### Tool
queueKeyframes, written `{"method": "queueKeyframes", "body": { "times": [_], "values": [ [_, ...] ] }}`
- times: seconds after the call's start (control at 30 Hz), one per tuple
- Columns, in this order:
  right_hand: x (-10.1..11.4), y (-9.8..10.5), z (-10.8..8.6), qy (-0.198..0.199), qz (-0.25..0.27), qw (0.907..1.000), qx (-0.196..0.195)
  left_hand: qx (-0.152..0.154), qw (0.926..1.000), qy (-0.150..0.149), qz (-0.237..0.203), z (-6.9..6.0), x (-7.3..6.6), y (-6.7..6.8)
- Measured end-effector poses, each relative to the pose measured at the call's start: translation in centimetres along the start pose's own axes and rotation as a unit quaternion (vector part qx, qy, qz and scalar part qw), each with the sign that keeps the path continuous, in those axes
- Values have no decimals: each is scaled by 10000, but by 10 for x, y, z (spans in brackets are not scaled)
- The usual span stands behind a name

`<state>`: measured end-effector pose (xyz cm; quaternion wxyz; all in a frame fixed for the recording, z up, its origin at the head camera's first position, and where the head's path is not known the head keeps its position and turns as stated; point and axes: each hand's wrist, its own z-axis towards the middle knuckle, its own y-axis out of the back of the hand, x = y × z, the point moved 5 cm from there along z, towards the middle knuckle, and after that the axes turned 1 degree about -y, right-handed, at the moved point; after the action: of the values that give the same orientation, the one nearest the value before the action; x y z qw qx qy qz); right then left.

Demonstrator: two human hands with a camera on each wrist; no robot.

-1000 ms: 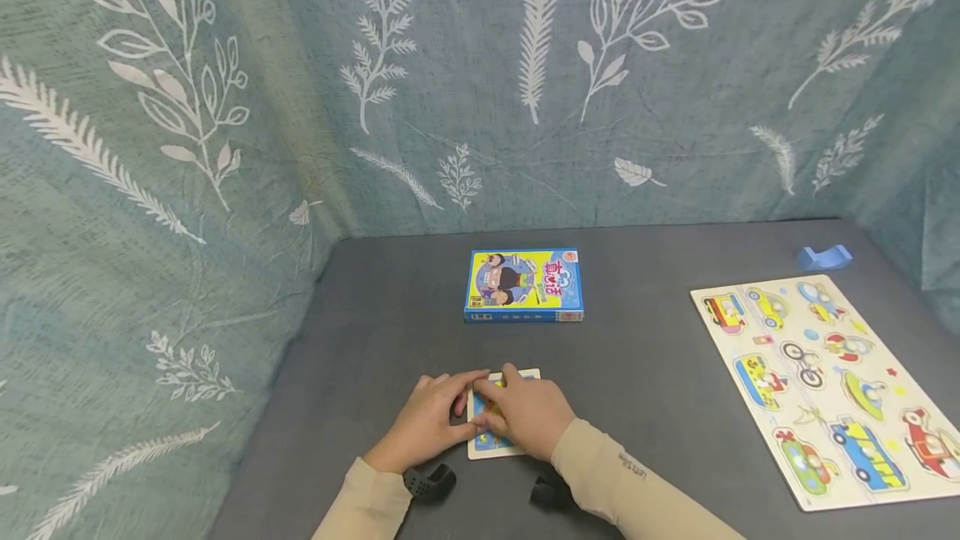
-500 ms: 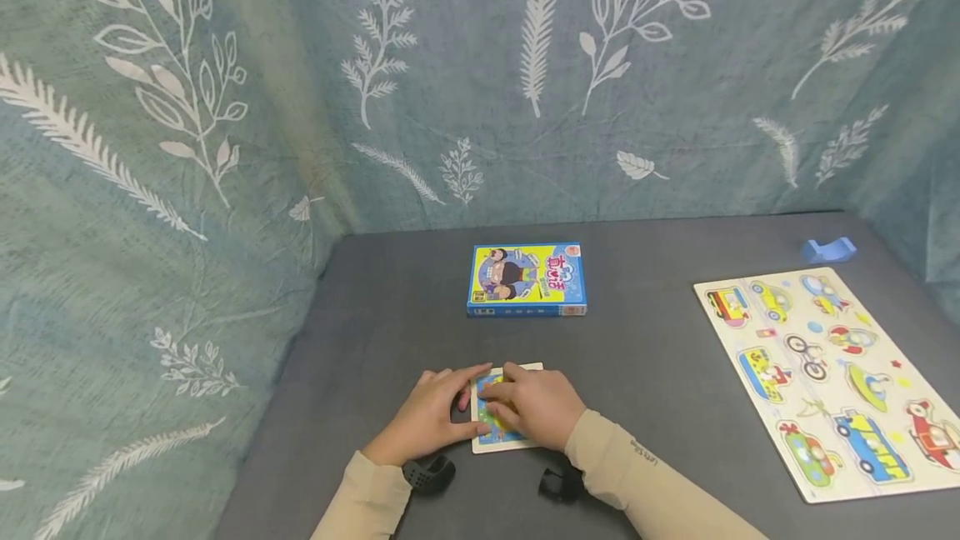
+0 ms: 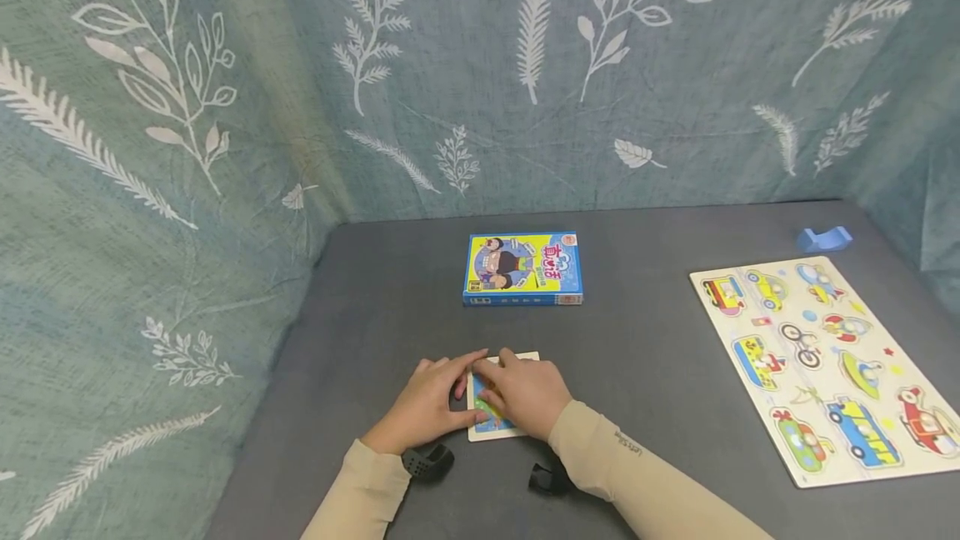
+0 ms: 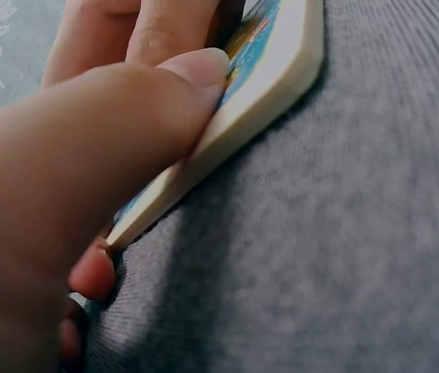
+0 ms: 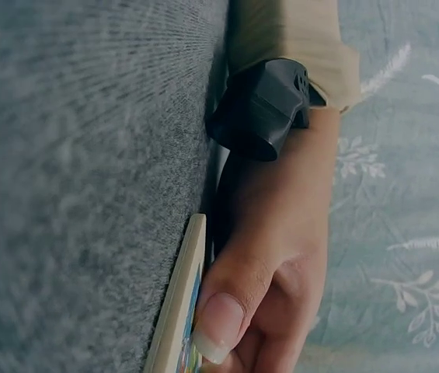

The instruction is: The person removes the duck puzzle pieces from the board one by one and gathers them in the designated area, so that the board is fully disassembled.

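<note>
A small picture puzzle board (image 3: pixel 504 432), with a cream border and a blue, yellow and green picture, lies at the table's near middle. My left hand (image 3: pixel 427 408) holds its left side, thumb on the near part of the face and index finger at the far edge. In the left wrist view a thumb (image 4: pixel 149 101) lies over the board's thick pale edge (image 4: pixel 227 128). The right wrist view shows the left hand (image 5: pixel 277 249) with its thumb on the board. My right hand (image 3: pixel 531 394) rests bent fingers on the picture, covering much of it; whether they pinch a piece is hidden.
A blue and yellow box (image 3: pixel 522 268) lies behind the hands. To the right is a large wooden peg puzzle board (image 3: pixel 825 373) with vehicle pieces. A blue curved block (image 3: pixel 823 239) sits at the far right. A patterned curtain (image 3: pixel 480 65) hangs behind the grey table (image 3: pixel 360 298).
The right fingers drew slightly rightward, uncovering more of the picture, then came back left over it. The left hand keeps its hold. The whole head view has shifted a little.
</note>
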<state>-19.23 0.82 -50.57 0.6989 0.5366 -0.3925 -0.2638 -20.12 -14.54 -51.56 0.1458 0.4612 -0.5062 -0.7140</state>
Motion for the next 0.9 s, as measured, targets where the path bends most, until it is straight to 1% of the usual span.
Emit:
{"method": "queueKeyframes", "body": {
  "times": [0.1, 0.23, 0.37, 0.47, 0.57, 0.63, 0.73, 0.8, 0.9],
  "values": [
    [1, 1, 2, -98, -11, 10000, 1, -89, 9999, 57, -44, 0, 1, 1],
    [2, 0, 5, -185, -69, 9997, 114, -224, 9997, 115, 0, 1, 3, 1],
    [2, 0, 9, -230, -21, 9995, 209, -341, 9994, 66, 70, 3, 4, 1],
    [0, 0, 12, -235, 4, 9994, 249, -331, 9994, 61, 90, 3, 3, 0],
    [-1, -1, 13, -141, -31, 9996, 246, -276, 9995, 125, 90, 3, 4, -1],
    [-1, -2, 14, -33, -77, 9997, 213, -255, 9995, 180, 80, 2, 4, -1],
    [-2, -3, 14, 110, -108, 9999, 46, -266, 9993, 234, 87, 2, 4, -1],
    [-3, -4, 13, 143, -21, 9998, -96, -279, 9992, 251, 99, 1, 4, -2],
    [-6, -4, 13, 124, 293, 9991, -281, -294, 9992, 267, 94, 0, 4, -3]
  ]
}}
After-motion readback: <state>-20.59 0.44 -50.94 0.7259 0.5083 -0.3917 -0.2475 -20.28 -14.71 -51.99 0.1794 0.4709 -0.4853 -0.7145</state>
